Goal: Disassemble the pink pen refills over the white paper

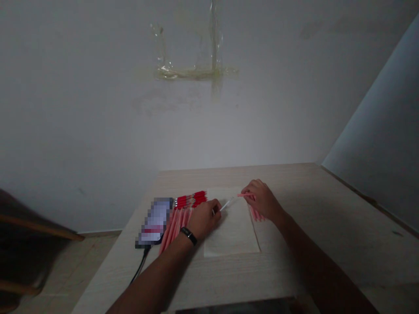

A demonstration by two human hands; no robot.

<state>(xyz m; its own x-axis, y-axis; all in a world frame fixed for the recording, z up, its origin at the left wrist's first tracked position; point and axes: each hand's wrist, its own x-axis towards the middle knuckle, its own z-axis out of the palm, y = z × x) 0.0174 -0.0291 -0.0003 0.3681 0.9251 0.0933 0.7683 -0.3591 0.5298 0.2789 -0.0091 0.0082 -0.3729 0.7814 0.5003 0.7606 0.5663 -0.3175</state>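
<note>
We pinch the white stick between the fingers of our left hand, over the paper on the table; our right hand has its fingers closed on the pink stick. Both sticks look light, fairly stiff and probably smooth enough to slip, so a gentle hold well back from the facing tips should suit.

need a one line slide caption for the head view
Left hand holding a slim white stick, right hand a thin pink stick, over a pale rectangular sheet on a wood-grain table.
</note>
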